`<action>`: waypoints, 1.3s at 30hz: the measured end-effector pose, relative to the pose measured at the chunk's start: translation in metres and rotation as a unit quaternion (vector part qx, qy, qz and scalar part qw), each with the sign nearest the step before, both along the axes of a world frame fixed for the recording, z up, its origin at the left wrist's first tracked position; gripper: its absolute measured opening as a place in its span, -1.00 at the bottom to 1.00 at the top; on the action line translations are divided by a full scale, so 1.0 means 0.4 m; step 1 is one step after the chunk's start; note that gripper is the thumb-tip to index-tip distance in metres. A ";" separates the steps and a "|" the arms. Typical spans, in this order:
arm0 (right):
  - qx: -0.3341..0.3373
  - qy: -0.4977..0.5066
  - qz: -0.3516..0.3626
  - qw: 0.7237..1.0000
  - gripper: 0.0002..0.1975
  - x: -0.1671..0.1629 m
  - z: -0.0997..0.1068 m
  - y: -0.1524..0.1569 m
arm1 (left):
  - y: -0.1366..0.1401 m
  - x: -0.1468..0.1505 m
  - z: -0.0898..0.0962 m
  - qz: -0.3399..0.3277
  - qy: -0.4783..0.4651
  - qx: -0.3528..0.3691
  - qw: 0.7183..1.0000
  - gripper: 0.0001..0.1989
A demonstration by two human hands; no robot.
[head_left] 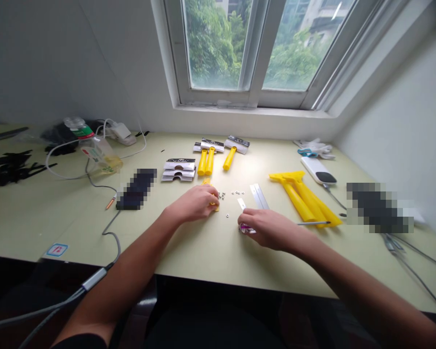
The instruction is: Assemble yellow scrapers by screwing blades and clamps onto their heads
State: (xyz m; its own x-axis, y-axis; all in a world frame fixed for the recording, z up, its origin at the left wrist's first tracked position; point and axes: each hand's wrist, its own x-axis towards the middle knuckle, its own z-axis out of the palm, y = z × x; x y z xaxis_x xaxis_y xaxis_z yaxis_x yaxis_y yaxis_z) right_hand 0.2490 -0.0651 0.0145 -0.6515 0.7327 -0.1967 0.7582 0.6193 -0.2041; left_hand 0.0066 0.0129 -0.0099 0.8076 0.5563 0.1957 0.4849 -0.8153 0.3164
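My left hand point(199, 201) is closed, its fingertips curled over small yellow plastic pieces point(206, 182) on the table, partly hidden under it. Small screws point(222, 196) and several nuts point(237, 192) lie just right of it. A screwdriver point(314, 223) is in my closed right hand point(267, 229); its clear and purple handle end shows at the fingers and its shaft points right. By those fingertips is a narrow metal strip point(241, 203); whether they touch it I cannot tell. Flat metal blades point(259, 196) lie beyond. Large yellow scraper handles point(300, 194) rest farther right.
Yellow-handled scrapers with card sleeves point(210, 162) and stacked card sleeves point(179, 170) are at the back. Left are a plastic bottle point(100, 152) and a blurred dark device point(137, 189) with a cable. A white power bank point(318, 170), gloves point(316, 148) and another blurred device point(378, 207) lie right.
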 end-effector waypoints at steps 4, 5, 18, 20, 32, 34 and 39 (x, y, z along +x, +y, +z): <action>0.014 -0.029 0.001 0.999 -0.86 -0.018 0.009 0.020 | 0.011 -0.030 0.005 0.022 0.000 -0.028 0.999 -0.81; 0.017 -0.036 0.001 0.999 -0.86 -0.023 0.012 0.023 | 0.013 -0.037 0.007 0.029 0.000 -0.033 0.999 -0.82; 0.053 -0.035 0.015 0.998 -0.87 -0.066 -0.017 0.055 | 0.001 -0.023 0.022 0.070 0.048 0.026 0.996 -0.80; 0.056 -0.026 0.015 0.998 -0.86 -0.073 -0.021 0.070 | 0.005 -0.026 0.024 0.102 0.048 0.026 0.993 -0.77; 0.030 -0.074 0.006 0.997 -0.82 -0.103 -0.005 0.144 | 0.016 -0.029 0.023 0.133 0.043 0.017 0.990 -0.77; 0.039 -0.086 -0.010 0.995 -0.81 -0.101 -0.006 0.165 | 0.016 -0.029 0.022 0.132 0.041 0.017 0.990 -0.78; 0.089 -0.115 -0.080 0.986 -0.80 -0.091 0.008 0.177 | 0.015 -0.029 0.021 0.122 0.025 0.023 0.992 -0.79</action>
State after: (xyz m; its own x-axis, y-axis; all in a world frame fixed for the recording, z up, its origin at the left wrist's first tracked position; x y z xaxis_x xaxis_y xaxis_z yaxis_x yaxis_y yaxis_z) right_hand 0.2127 0.0057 0.0177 -0.4780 0.8587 -0.1850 0.8626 0.4986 0.0855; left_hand -0.0051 0.0190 -0.0014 0.6599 0.7272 0.1890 0.6832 -0.6854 0.2518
